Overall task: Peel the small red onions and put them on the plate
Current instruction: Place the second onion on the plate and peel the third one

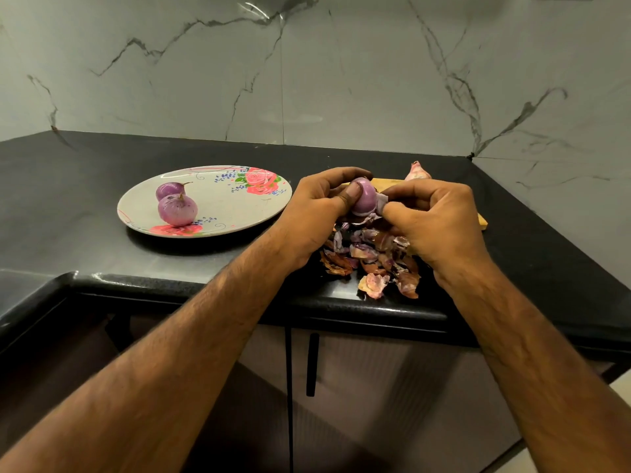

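Onion [364, 199] gripped in left hand [317, 213], right hand [435, 221] pinching its skin [381, 203]

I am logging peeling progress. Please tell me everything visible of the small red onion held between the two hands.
The small round purple-red onion is smooth and glossy, mostly bare of dry skin. The left hand grips it, thumb pressed on its front; the right hand pinches a pale loose flap of skin at its right side. It is held above a heap of torn peels on the black counter.
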